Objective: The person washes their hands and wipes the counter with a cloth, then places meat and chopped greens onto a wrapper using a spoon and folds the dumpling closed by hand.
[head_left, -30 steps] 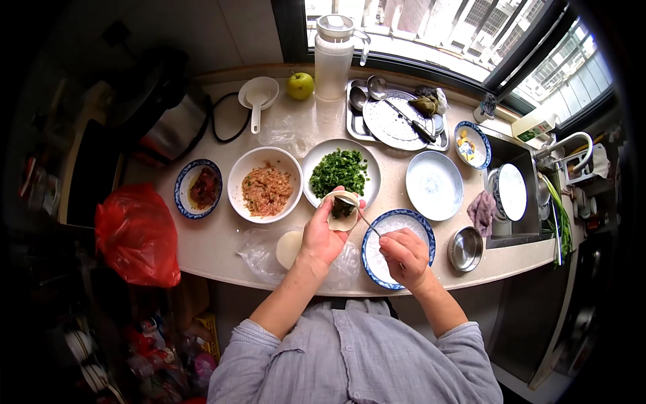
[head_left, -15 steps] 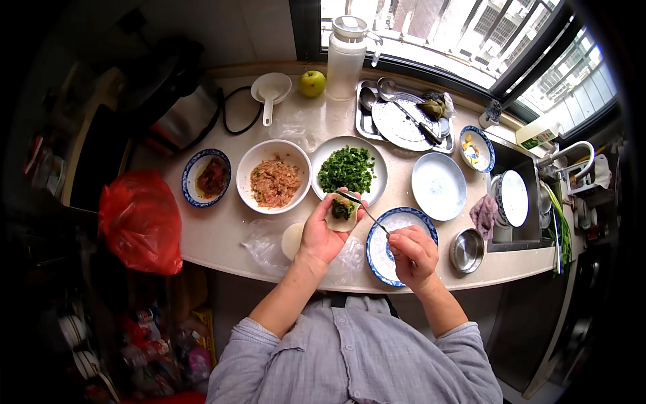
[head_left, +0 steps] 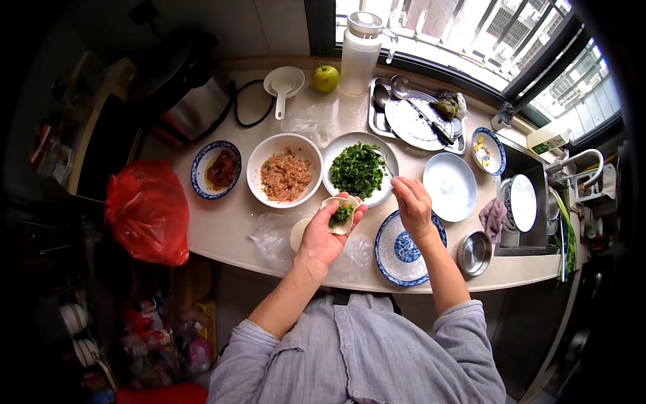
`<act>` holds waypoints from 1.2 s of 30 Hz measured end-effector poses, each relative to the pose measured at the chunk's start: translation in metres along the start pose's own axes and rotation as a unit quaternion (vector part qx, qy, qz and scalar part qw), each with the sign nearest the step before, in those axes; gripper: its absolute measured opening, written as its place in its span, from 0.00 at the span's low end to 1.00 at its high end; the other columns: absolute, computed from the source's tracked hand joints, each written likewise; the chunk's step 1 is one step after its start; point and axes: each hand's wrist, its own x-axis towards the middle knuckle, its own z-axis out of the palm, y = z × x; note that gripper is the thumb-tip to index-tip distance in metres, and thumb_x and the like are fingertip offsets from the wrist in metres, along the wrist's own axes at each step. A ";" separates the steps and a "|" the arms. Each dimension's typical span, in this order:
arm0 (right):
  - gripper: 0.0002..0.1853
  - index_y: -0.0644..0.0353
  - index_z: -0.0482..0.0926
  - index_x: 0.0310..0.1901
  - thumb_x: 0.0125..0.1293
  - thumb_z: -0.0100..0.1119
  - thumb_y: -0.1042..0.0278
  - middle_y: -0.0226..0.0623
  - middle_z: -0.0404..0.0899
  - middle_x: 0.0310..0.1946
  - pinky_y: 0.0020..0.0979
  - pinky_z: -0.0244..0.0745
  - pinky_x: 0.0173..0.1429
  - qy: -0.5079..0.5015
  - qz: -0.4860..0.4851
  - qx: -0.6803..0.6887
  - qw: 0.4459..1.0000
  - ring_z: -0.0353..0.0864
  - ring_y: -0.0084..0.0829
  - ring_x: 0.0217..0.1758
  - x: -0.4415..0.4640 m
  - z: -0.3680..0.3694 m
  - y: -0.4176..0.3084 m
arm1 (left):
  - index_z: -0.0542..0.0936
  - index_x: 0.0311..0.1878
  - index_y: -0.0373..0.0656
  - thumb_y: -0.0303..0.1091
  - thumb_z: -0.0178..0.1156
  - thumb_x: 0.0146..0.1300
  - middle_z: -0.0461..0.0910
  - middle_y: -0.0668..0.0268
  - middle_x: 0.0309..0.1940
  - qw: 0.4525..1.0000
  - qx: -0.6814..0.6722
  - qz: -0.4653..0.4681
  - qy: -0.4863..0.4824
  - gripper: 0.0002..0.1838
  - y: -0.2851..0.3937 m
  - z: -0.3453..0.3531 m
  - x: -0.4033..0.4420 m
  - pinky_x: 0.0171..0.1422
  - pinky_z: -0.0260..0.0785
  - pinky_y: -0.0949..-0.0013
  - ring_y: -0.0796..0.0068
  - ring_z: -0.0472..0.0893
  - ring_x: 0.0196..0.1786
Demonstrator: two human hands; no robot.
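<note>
My left hand point(head_left: 321, 236) cups a round dumpling wrapper point(head_left: 335, 228) with chopped greens lying in its middle. My right hand point(head_left: 412, 205) pinches the handle of a metal spoon point(head_left: 388, 167), whose bowl end reaches into the chopped greens point(head_left: 354, 168) on a white plate point(head_left: 328, 185). Left of that plate is a white bowl point(head_left: 254, 149) of minced meat filling point(head_left: 286, 176). Beneath my right forearm lies a blue-patterned plate point(head_left: 387, 259). More pale wrappers point(head_left: 298, 232) on clear plastic point(head_left: 269, 236) are partly hidden behind my left hand.
A small patterned bowl point(head_left: 197, 185) with dark red contents and a red plastic bag point(head_left: 148, 215) are at left. A pale plate point(head_left: 449, 187), a steel bowl point(head_left: 475, 252) and the sink point(head_left: 538, 239) are at right. A jug point(head_left: 360, 57) and a green apple point(head_left: 326, 79) stand behind.
My right hand has moved up and away from the wrapper, taking the spoon to the plate of greens. My left hand still holds the wrapper. The whole view has shifted slightly.
</note>
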 end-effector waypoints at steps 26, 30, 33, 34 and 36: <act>0.10 0.60 0.82 0.40 0.64 0.55 0.65 0.43 0.76 0.53 0.43 0.60 0.63 -0.050 0.238 -0.220 0.945 0.66 0.45 0.64 -0.067 -0.104 0.024 | 0.68 0.58 0.32 0.32 0.45 0.70 0.73 0.47 0.51 0.978 0.179 -0.110 0.004 0.17 -0.033 0.032 -0.002 0.52 0.78 0.61 0.48 0.77 0.53; 0.12 0.61 0.82 0.36 0.66 0.50 0.65 0.44 0.75 0.55 0.42 0.57 0.65 -0.020 0.331 -0.273 0.903 0.65 0.46 0.65 -0.108 -0.154 0.031 | 0.67 0.58 0.33 0.33 0.42 0.71 0.72 0.46 0.51 0.966 0.197 -0.167 -0.012 0.18 -0.049 0.041 0.000 0.51 0.79 0.60 0.47 0.77 0.53; 0.13 0.61 0.83 0.34 0.65 0.51 0.62 0.44 0.75 0.56 0.45 0.56 0.65 -0.072 0.311 -0.322 0.891 0.63 0.49 0.66 -0.150 -0.169 0.018 | 0.67 0.58 0.33 0.33 0.43 0.71 0.72 0.46 0.52 0.956 0.204 -0.206 -0.040 0.18 -0.062 0.042 -0.001 0.51 0.79 0.58 0.45 0.76 0.54; 0.15 0.59 0.83 0.39 0.65 0.51 0.57 0.44 0.70 0.60 0.52 0.51 0.67 -0.096 0.324 -0.329 0.882 0.57 0.51 0.70 -0.163 -0.166 0.015 | 0.67 0.58 0.33 0.33 0.43 0.71 0.72 0.46 0.52 0.954 0.203 -0.219 -0.035 0.18 -0.066 0.043 -0.002 0.51 0.79 0.58 0.45 0.76 0.54; 0.19 0.58 0.81 0.47 0.66 0.49 0.53 0.44 0.65 0.64 0.58 0.45 0.68 -0.152 0.347 -0.381 0.843 0.50 0.50 0.73 -0.180 -0.158 0.010 | 0.66 0.58 0.33 0.32 0.43 0.70 0.71 0.46 0.52 0.947 0.204 -0.246 -0.030 0.18 -0.073 0.046 -0.002 0.51 0.79 0.56 0.45 0.76 0.54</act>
